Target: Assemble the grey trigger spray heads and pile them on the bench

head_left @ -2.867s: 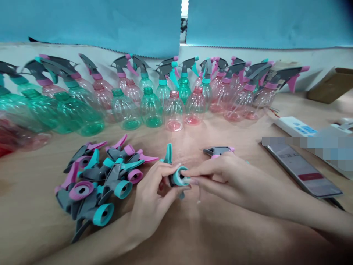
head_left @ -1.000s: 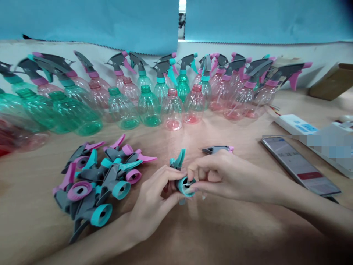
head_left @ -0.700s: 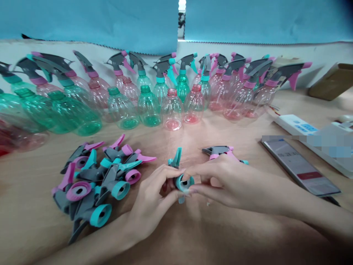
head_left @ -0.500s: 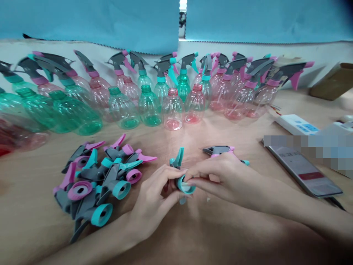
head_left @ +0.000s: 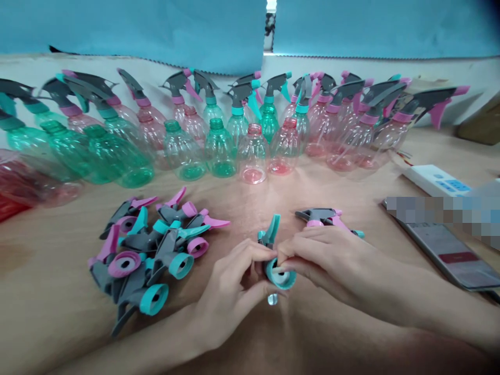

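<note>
My left hand [head_left: 238,291] is closed around a spray trigger head [head_left: 281,276]. Its teal collar faces me with the opening showing, and its teal lever points up and away. My right hand [head_left: 324,260] has thumb and forefinger pinched at the collar's opening. A small pale, narrow piece shows at those fingertips, partly hidden, so I cannot make out its kind. Left of my hands lies a pile of spray heads [head_left: 136,245] with grey bodies and pink or teal collars. Beyond my right hand rest a few more spray heads [head_left: 318,213], partly covered by it.
Across the back stand clear green bottles [head_left: 221,151] and pink bottles [head_left: 253,156], several without tops and several with spray heads on. A phone [head_left: 445,250] lies at the right, near a white power strip [head_left: 437,179]. A brown box [head_left: 480,120] is at the far right.
The view has shifted, so everything sits further right in the picture. The held spray head is turned slightly, with its collar opening more toward me. Both hands keep their hold.
</note>
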`<state>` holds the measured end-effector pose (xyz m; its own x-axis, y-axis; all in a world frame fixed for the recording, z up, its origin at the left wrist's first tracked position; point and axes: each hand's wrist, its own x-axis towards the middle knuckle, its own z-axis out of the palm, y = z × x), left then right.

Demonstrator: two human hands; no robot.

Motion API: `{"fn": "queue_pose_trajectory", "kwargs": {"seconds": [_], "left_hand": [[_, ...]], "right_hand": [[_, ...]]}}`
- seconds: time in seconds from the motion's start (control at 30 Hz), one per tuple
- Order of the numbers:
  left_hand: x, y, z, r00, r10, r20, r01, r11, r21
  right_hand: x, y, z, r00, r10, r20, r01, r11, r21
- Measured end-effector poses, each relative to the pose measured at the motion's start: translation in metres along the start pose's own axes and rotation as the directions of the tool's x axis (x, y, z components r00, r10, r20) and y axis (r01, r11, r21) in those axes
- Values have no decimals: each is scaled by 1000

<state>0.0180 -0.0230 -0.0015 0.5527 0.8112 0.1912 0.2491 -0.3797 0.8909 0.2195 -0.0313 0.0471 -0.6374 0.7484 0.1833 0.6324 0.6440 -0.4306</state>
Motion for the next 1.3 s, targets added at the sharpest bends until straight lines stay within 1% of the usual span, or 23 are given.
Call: {"fn": "queue_pose_trajectory", "kwargs": {"seconds": [0.07,0.13,0.2,0.23,0.33,0.4,0.43,0.47,0.53,0.6,0.77,0.93,0.97,1.03,1.1,1.13,1.2,1.23,1.3], "left_hand": [[0,-2,0,1000,-26,-16,26,1000,-8],[0,-4,0,993,-82,-87,80,997,-20],[0,-7,-1,982,-125,-140,121,992,-35],[0,-8,0,982,-127,-139,123,992,-40],[0,-9,0,990,-101,-102,96,994,-54],[0,-9,0,987,-111,-119,103,992,-71],[0,-8,0,984,-123,-130,114,991,-76],[1,-8,0,981,-139,-136,130,989,-76],[2,-8,-1,975,-175,-140,166,983,-72],[3,-7,-2,968,-206,-146,197,978,-73],[4,-5,-2,963,-221,-153,210,974,-88],[4,-6,-2,967,-204,-152,192,977,-94],[4,-6,-2,968,-201,-151,188,978,-96],[4,-7,-2,969,-196,-151,183,978,-98],[4,-7,-2,969,-197,-147,183,978,-104],[5,-7,-2,969,-201,-143,186,977,-108],[5,-7,-2,967,-211,-142,196,974,-110],[5,-8,-1,966,-216,-142,202,974,-105],[4,-9,-1,965,-218,-143,207,974,-90]], "right_hand": [[-2,-4,-4,1000,7,16,-7,999,31],[-5,-9,-11,1000,-2,-24,3,997,77],[-7,-13,-20,992,9,-125,1,997,78],[-8,-15,-24,983,28,-184,-15,997,71],[-5,-15,-29,956,38,-290,-19,997,68],[-2,-12,-25,934,-7,-356,5,1000,-7],[0,-9,-21,925,-60,-376,37,997,-66],[1,-6,-16,916,-127,-380,85,988,-126],[3,0,-7,905,-240,-350,174,962,-209],[3,5,-1,899,-297,-322,222,943,-250],[5,8,4,873,-339,-352,232,921,-312],[6,11,11,893,-328,-308,239,926,-294],[6,11,12,900,-312,-305,238,937,-257],[6,9,11,936,-220,-275,193,974,-123],[6,5,5,975,-93,-201,105,993,49],[7,3,0,987,-38,-155,58,991,123],[9,-2,-9,994,60,-89,-39,975,220],[10,-3,-13,991,106,-82,-82,964,251],[11,-3,-18,976,186,-111,-149,949,278]]}}
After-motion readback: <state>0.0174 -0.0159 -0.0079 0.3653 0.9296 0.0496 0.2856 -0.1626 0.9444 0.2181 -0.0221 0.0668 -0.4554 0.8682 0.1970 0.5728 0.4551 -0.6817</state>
